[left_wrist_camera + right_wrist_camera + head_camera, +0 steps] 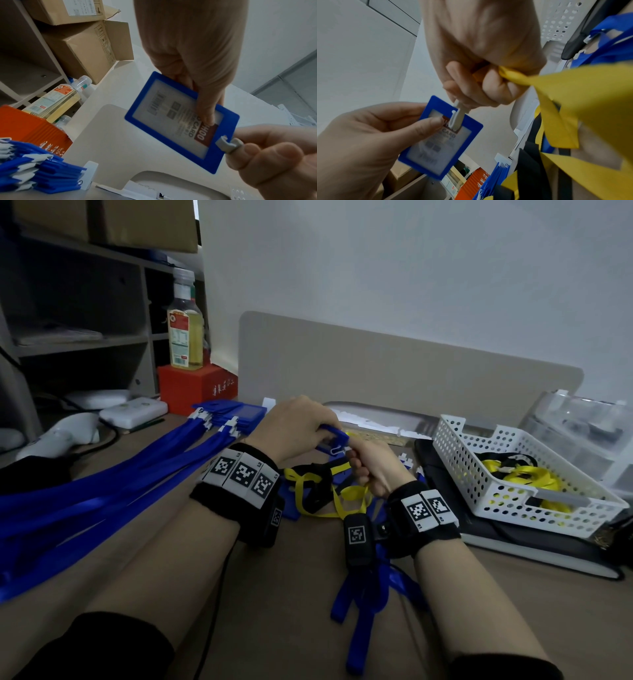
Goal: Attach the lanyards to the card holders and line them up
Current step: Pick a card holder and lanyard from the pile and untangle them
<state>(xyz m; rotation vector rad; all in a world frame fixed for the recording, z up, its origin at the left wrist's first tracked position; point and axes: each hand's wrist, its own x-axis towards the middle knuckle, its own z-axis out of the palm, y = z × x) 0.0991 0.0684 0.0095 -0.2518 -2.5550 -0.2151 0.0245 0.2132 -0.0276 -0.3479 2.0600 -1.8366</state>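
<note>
Broadly, a brown worktop [291,594] is seen from above, backed by a beige divider panel [411,371] and a white wall. To the left, a long fan of blue lanyards [102,491] is laid out across the worktop, each one clipped to a blue holder in the row of finished card holders [236,414] lined up at the far end. To the right, a white perforated basket [507,498] is set on a dark pad, and a bundle of yellow lanyards [520,477] is kept inside it. At the back left, a red box [195,386] is stood against the shelving, and a bottle of yellow liquid [185,333] is placed on top of it. Loose blue lanyards [366,604] are left lying between the forearms, near the front edge.

Above the middle of the worktop, a blue card holder [181,121] is held up off the surface. It is pinched by the left hand [294,426], thumb on the clear window and fingers behind the frame. The right hand [373,470] is curled tightly round a yellow lanyard [556,94], whose strap is seen trailing away beneath the wrist. The lanyard's pale plastic clip [458,116] is gripped between the right thumb and forefinger and is hooked at the slot in the holder's top edge.
</note>
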